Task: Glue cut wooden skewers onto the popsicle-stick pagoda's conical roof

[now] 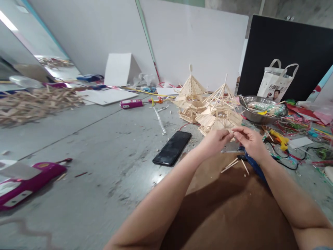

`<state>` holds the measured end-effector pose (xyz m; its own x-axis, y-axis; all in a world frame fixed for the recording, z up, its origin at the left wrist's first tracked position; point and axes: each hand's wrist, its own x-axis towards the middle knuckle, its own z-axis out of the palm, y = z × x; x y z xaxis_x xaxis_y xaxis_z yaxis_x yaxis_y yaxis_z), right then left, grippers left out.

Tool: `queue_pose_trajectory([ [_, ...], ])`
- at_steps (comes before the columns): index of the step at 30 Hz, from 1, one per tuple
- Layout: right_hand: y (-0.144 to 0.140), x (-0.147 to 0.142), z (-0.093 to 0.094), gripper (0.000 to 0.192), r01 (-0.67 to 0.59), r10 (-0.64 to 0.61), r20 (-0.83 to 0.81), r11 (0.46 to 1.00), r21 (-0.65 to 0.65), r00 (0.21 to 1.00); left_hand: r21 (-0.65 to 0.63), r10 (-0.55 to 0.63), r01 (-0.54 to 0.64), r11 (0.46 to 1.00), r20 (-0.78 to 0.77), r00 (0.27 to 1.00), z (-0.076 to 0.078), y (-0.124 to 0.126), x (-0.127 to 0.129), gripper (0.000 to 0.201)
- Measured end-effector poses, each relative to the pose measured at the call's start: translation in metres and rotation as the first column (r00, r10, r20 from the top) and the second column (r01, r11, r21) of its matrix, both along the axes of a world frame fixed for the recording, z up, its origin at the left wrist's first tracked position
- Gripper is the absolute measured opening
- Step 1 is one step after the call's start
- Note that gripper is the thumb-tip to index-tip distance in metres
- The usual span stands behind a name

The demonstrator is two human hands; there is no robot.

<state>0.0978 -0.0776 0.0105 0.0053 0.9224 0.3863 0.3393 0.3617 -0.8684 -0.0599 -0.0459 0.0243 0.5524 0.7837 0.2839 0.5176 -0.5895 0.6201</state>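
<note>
My left hand (217,140) and my right hand (248,140) meet fingertip to fingertip above the near edge of a brown board (208,180). Both are closed in a pinch; whatever lies between the fingers is too small to make out. Just behind them stands a pavilion-like model of thin wooden sticks (221,119), with a pointed stick frame (221,93) at its back. A taller stick pagoda (191,92) rises to its left. Loose wooden sticks (230,165) lie on the board below my hands, beside a blue-handled tool (253,165) partly hidden by my right wrist.
A black phone (172,148) lies left of my hands. Purple power strips (131,103) sit on the grey table. A metal bowl (264,118) holds wrapped sticks. A yellow glue gun (280,139) and cords lie right. A heap of wooden pieces (39,104) is far left.
</note>
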Motion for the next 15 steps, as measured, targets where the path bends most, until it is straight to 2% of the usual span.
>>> queue_pose_trajectory([
  [3,0.0,0.001,0.001,0.025,-0.01,0.007,-0.099,1.0,-0.026,0.995,-0.073,-0.083,0.099,0.992,0.198,0.977,-0.01,-0.005,0.014,0.034],
  [6,0.003,0.009,0.003,0.024,0.043,-0.045,-0.176,0.999,-0.018,0.983,-0.128,-0.101,0.141,0.982,0.276,0.956,-0.015,-0.007,0.017,0.035],
  [10,0.009,0.02,0.007,0.023,0.148,-0.114,-0.277,0.984,0.102,0.954,-0.192,-0.077,0.134,0.972,0.278,0.958,-0.013,-0.007,0.013,0.037],
  [15,0.013,0.024,0.009,0.026,0.212,-0.143,-0.383,0.967,0.143,0.912,-0.17,-0.234,0.261,0.95,0.162,0.959,-0.013,-0.005,0.009,0.031],
])
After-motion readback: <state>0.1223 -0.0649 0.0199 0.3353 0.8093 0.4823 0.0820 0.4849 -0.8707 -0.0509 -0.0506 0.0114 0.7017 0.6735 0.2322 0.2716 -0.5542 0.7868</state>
